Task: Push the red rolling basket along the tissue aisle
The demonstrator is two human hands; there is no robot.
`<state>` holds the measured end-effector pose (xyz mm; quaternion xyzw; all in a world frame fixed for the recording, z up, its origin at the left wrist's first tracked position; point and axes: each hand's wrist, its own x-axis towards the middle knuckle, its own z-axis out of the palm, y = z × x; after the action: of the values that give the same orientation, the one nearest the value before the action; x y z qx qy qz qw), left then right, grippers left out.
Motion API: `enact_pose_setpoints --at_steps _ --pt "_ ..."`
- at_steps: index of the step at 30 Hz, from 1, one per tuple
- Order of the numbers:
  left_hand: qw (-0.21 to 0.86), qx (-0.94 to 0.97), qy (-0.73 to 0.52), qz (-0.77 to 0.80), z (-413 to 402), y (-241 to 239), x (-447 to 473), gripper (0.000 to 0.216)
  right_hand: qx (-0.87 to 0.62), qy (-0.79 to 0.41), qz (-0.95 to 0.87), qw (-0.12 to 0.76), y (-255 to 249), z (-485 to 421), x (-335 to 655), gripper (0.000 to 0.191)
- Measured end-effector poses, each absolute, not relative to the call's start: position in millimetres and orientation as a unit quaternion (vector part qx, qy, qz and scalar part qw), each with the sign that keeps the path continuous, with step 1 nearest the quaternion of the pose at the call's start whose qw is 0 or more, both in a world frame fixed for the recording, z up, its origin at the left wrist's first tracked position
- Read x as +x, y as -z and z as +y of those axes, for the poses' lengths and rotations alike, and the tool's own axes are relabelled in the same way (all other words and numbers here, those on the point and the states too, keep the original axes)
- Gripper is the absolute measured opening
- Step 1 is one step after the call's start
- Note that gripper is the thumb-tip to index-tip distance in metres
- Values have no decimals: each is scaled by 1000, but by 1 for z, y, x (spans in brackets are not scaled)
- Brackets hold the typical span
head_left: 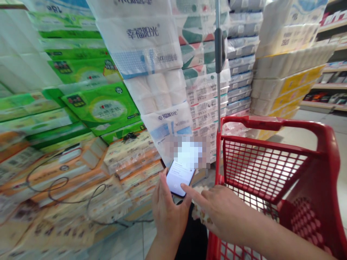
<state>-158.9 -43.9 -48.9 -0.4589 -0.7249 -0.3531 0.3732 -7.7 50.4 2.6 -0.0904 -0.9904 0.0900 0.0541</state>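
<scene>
Left hand's grip (pixel 169 211) wrapped around lit phone (pixel 179 177) toward six o'clock, right hand (pixel 225 209) with index fingertip (pixel 183 186) at phone's glass, anything in its curled fingers unclear, red cart (pixel 326 144) at four.

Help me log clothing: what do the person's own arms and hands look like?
The left hand and right hand are bare, and no glove, watch or ring shows. No sleeve covers the visible left forearm or right forearm. Whether the pale, ruffled, patterned material beside the right hand is worn, I cannot tell.
</scene>
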Motion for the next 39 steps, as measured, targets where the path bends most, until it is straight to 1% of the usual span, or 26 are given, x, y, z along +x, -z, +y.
enact_pose_setpoints --at_steps 6,9,15,21,26,39 --pt "373 -493 349 -704 -43 49 -156 105 -71 -80 -992 70 5 44 -11 87" --pt "374 -500 343 -701 -43 49 -155 105 -76 -80 -992 65 8 44 -11 86" --pt "368 -502 343 -704 -44 52 -156 105 -67 -85 -992 67 5 45 -11 90" --pt "365 -488 355 -709 -44 52 -157 103 -77 -83 -992 63 3 45 -10 88" --pt "372 -477 351 -715 -44 51 -158 104 -71 -73 -993 66 5 47 -9 90" --pt "356 -467 362 -724 -46 54 -162 102 -63 -78 -992 76 7 47 -10 79"
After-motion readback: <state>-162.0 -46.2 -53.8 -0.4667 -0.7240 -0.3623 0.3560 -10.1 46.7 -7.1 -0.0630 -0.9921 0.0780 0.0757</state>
